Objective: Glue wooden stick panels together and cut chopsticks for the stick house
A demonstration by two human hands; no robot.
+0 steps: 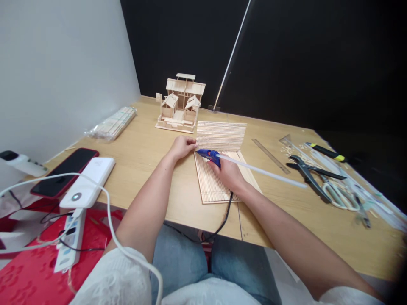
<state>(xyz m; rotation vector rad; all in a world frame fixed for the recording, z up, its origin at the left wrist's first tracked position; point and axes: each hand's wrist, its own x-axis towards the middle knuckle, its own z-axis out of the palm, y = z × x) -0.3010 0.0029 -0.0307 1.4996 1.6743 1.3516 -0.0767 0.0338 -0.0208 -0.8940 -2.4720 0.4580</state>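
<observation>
cord (226,214), thin and black, loops over the front edge of the light wooden worktop (182,190), on the near side of a flat rectangular panel of pale wooden sticks (213,186). above that flat panel is the right hand (230,173), wrapped around a blue pistol-shaped glue gun (210,155) with a long translucent white glue stick (263,171) jutting from its back, past the panel's right side. the nozzle (199,151) points at the left end of the flat panel's far edge. just beside that corner the left hand (182,148) has thumb and fingers narrowed on the left edge of a raised panel of similar sticks (221,135), standing along the flat panel's far side. a clean joint probably calls for the nozzle low in the seam, a gentle squeeze and a thin, even bead, while the left fingers brace the raised panel at one angle, clear of the likely hot tip. farther off, beyond the flat panel and to its left, stands a small wooden-stick model house (180,106).
</observation>
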